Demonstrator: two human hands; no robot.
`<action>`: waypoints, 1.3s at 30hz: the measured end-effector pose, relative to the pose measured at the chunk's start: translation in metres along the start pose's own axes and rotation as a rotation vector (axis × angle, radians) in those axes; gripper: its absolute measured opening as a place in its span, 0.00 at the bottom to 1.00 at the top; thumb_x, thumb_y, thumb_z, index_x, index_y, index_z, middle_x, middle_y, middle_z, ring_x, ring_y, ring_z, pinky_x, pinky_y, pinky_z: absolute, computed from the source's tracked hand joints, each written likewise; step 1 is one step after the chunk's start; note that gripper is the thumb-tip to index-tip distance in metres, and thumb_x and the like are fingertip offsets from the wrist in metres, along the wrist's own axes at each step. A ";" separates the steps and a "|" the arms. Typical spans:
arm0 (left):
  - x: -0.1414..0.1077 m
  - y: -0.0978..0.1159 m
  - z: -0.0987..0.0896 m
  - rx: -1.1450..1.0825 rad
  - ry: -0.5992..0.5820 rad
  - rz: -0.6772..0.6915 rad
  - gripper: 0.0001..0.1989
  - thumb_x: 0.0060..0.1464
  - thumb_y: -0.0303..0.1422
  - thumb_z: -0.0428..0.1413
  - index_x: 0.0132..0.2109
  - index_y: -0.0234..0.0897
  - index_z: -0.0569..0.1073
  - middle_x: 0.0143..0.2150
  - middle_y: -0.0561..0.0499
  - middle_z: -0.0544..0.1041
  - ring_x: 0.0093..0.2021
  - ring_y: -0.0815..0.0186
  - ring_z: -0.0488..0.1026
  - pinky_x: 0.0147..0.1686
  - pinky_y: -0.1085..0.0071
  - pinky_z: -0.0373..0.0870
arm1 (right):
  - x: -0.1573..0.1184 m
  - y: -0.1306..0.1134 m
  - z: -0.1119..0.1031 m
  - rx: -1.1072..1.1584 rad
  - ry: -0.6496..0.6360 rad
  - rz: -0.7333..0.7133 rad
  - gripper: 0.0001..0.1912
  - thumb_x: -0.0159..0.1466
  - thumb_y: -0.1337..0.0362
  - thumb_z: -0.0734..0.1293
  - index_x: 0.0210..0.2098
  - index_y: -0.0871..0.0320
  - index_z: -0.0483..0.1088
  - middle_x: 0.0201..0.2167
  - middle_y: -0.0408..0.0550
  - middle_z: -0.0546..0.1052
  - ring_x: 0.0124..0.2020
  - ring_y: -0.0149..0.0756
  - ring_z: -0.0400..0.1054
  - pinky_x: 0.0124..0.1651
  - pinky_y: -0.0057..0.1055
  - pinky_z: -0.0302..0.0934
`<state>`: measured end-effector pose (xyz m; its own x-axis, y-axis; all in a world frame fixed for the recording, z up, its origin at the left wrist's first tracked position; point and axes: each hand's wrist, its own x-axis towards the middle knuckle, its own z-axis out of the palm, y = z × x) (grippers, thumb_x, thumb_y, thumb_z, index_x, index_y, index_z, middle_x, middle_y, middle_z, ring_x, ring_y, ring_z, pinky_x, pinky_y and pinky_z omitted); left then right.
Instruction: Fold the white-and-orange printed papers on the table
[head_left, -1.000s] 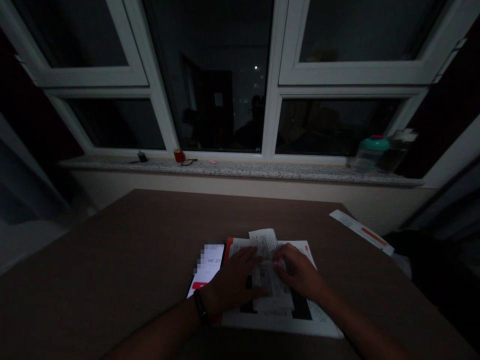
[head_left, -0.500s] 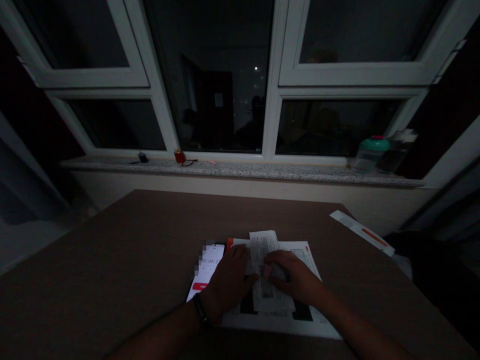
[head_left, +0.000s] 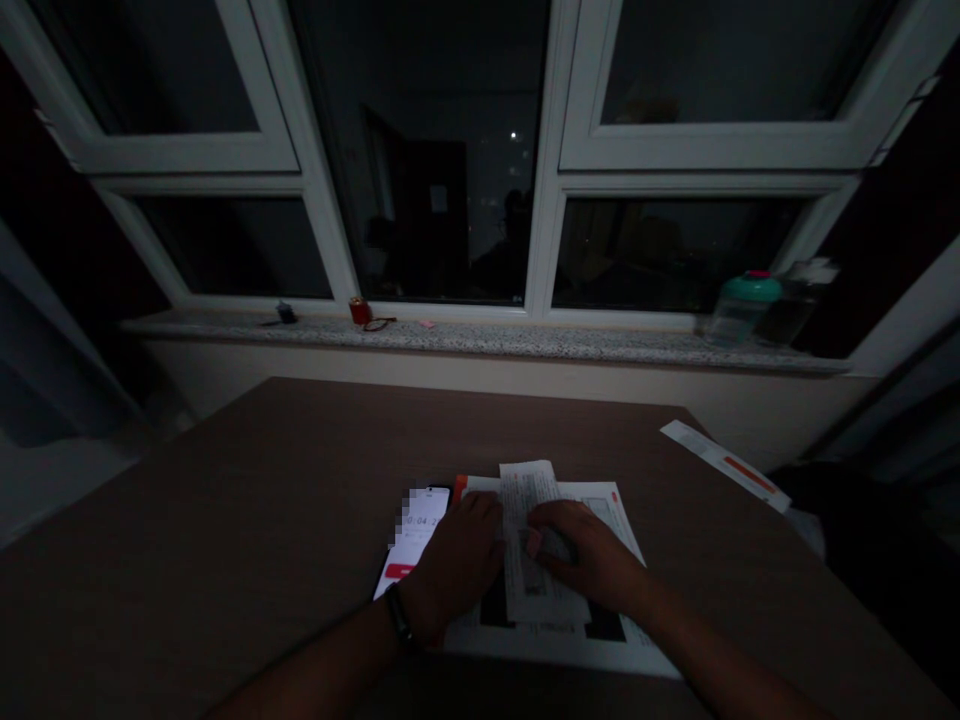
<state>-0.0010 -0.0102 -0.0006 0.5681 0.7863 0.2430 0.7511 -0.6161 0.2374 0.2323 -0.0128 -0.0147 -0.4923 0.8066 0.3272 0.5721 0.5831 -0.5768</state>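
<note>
Printed sheets [head_left: 630,650] lie on the table in front of me, with a narrow folded paper strip [head_left: 525,480] across their middle. My left hand [head_left: 465,545] rests flat on the sheets along the strip's left edge, a dark band around its wrist. At the strip's centre, my right hand [head_left: 592,550] curves its thumb and forefinger around a small pink block [head_left: 533,543], perhaps an eraser. The block touches the strip. A lit phone [head_left: 420,525] showing a running timer lies left of the sheets, partly behind my left hand.
Another paper strip with an orange bar [head_left: 727,465] juts over the right edge of the brown table [head_left: 262,520]. On the stone windowsill [head_left: 510,340] stand a green-lidded bottle [head_left: 742,305], a clear bottle [head_left: 795,300], a red jar [head_left: 360,311] and a small dark bottle [head_left: 285,313].
My left thumb has drawn back from the strip's middle toward the other fingers. The right hand and the pink block have barely moved. The strip stays in place.
</note>
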 end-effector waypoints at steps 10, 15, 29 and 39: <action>-0.001 0.003 0.001 0.002 0.011 -0.006 0.21 0.54 0.25 0.51 0.57 0.35 0.65 0.61 0.42 0.66 0.62 0.52 0.61 0.61 0.53 0.58 | 0.002 -0.003 -0.001 0.002 -0.016 0.003 0.19 0.58 0.71 0.68 0.48 0.52 0.70 0.48 0.47 0.76 0.52 0.42 0.68 0.57 0.42 0.58; -0.002 0.007 0.002 -0.071 -0.013 0.072 0.23 0.56 0.26 0.52 0.59 0.38 0.65 0.63 0.44 0.65 0.63 0.54 0.60 0.62 0.54 0.58 | 0.003 -0.006 -0.003 0.008 -0.018 0.000 0.18 0.57 0.72 0.68 0.47 0.52 0.70 0.49 0.46 0.76 0.52 0.41 0.67 0.58 0.41 0.57; -0.004 0.005 0.002 -0.029 -0.120 0.078 0.28 0.59 0.40 0.60 0.64 0.48 0.64 0.66 0.44 0.62 0.65 0.47 0.57 0.61 0.46 0.56 | 0.000 0.031 -0.018 0.027 0.170 0.308 0.07 0.62 0.60 0.66 0.30 0.55 0.66 0.25 0.41 0.71 0.28 0.35 0.67 0.32 0.29 0.58; -0.004 0.006 0.002 -0.030 -0.123 0.069 0.29 0.59 0.39 0.60 0.65 0.48 0.63 0.66 0.44 0.61 0.65 0.47 0.57 0.60 0.46 0.57 | -0.001 0.031 -0.020 -0.013 0.058 0.293 0.07 0.60 0.63 0.68 0.30 0.55 0.65 0.27 0.40 0.71 0.28 0.34 0.66 0.34 0.29 0.58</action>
<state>0.0021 -0.0168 -0.0019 0.6565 0.7406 0.1432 0.6991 -0.6687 0.2530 0.2634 0.0067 -0.0178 -0.2671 0.9446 0.1908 0.6929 0.3258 -0.6432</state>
